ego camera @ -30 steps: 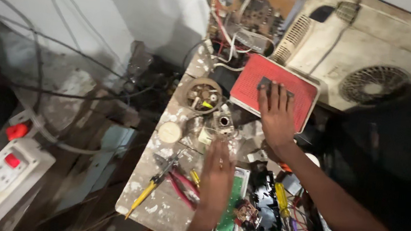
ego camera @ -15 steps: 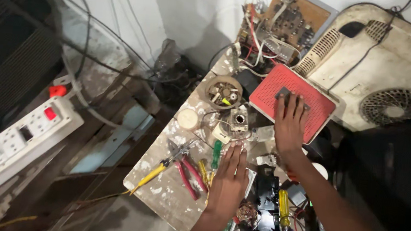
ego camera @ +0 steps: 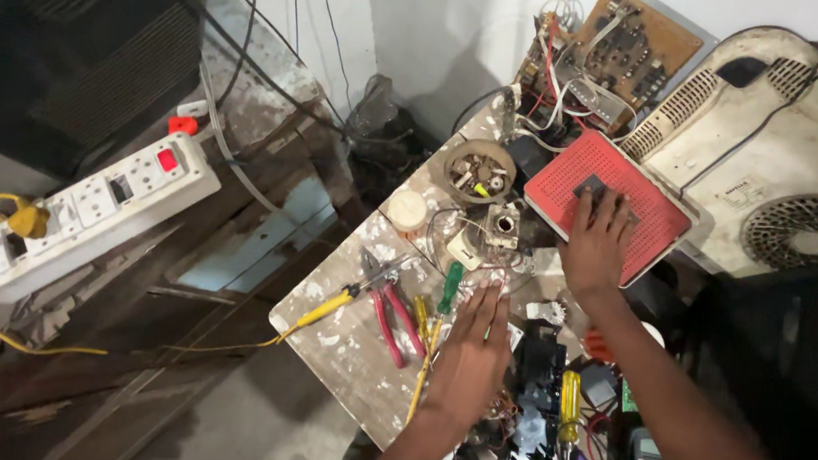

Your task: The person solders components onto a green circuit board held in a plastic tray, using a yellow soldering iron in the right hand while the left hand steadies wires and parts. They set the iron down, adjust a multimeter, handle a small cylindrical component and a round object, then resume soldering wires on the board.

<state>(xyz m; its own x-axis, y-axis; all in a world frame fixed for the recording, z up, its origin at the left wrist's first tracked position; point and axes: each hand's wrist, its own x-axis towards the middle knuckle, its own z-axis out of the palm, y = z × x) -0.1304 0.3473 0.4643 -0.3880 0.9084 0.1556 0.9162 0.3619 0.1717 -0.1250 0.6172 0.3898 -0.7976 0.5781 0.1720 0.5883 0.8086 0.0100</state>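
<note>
My right hand (ego camera: 596, 240) still rests flat on the red perforated cover (ego camera: 607, 201), fingers spread over the small dark part at its middle, gripping nothing. My left hand (ego camera: 470, 354) has slid forward along the counter (ego camera: 339, 333) and now lies open, palm down, fingertips just short of the tangle of thin wires (ego camera: 473, 241); it holds nothing. The green-handled screwdriver (ego camera: 448, 289) and red pliers (ego camera: 396, 314) lie just to its left, untouched.

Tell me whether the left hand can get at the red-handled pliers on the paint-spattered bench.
Probably yes. The left hand lies flat just right of the red-handled pliers, with only a green-handled screwdriver between; nothing covers them.
</note>
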